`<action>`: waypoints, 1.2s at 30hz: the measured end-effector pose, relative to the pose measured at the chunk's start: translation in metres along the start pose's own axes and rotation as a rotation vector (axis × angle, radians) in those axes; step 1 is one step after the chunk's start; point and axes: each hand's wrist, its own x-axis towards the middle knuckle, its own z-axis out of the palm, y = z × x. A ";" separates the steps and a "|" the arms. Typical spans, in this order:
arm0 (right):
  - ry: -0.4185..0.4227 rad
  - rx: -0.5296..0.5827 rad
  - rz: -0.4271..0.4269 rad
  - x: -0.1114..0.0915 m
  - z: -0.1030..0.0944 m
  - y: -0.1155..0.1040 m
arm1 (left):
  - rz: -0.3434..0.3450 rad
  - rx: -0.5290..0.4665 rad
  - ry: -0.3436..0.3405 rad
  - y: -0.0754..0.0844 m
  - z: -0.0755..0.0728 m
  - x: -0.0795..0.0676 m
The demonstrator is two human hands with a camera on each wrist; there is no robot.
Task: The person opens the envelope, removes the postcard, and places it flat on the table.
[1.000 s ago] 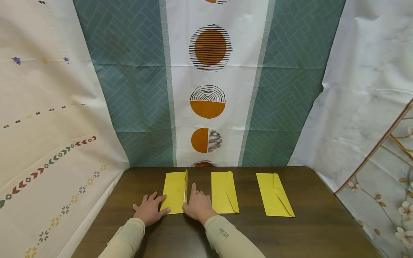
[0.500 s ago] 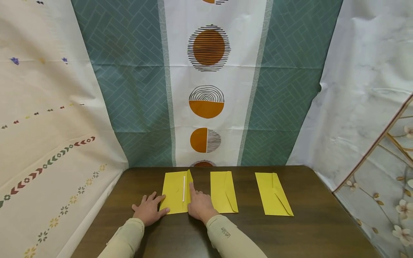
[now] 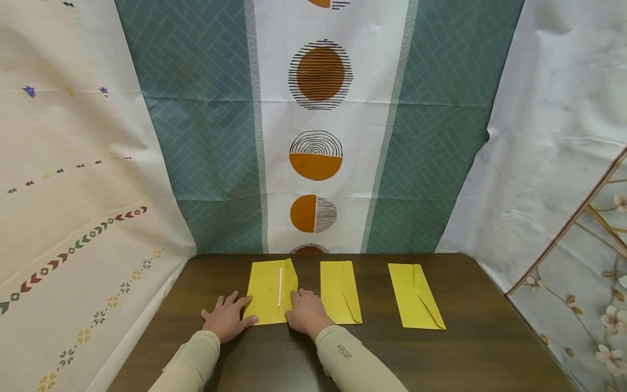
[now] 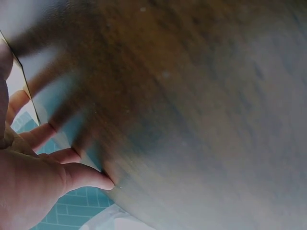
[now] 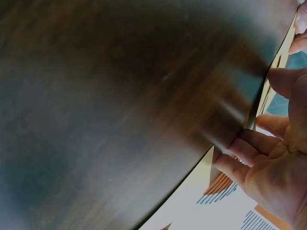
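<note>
A yellow envelope (image 3: 263, 294) lies leftmost on the dark wooden table, its flap (image 3: 291, 288) folded out to the right. Along the flap's crease runs a thin white strip (image 3: 280, 287). My left hand (image 3: 227, 318) rests with spread fingers at the envelope's left edge, its thumb and index finger on the paper. My right hand (image 3: 306, 314) touches the flap's lower right part. In the right wrist view the thumb (image 5: 283, 80) meets the envelope's near edge, and the other fingers reach down to the table beside it. The left wrist view shows the left fingers (image 4: 41, 136) spread on the tabletop.
A second yellow envelope (image 3: 338, 294) lies just right of my right hand, its flap folded over. Farther right lies a third yellow envelope (image 3: 416, 296), slightly slanted. Behind the table (image 3: 470, 305) hangs a patterned cloth (image 3: 215, 163), with more cloth on both sides.
The flap has swung from upright to opened out on the right, exposing the white strip. My right hand moved slightly right, and its straight index finger has bent. The left hand stays put.
</note>
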 end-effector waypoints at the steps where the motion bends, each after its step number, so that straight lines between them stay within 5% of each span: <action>1: -0.002 -0.006 -0.001 0.000 0.000 0.001 | 0.001 0.001 0.000 0.001 0.000 0.000; 19: -0.017 -0.083 -0.039 0.000 0.013 0.010 | 0.000 -0.020 -0.036 0.003 -0.002 0.000; 23: -0.022 -0.082 -0.031 0.001 0.011 0.010 | -0.022 -0.022 -0.023 0.018 -0.001 0.006; 30: -0.037 -0.067 -0.035 0.000 -0.003 0.006 | -0.010 0.005 0.153 0.055 0.010 0.015; 36: -0.041 -0.079 -0.029 0.001 -0.005 0.006 | -0.043 0.030 0.181 0.072 0.014 0.016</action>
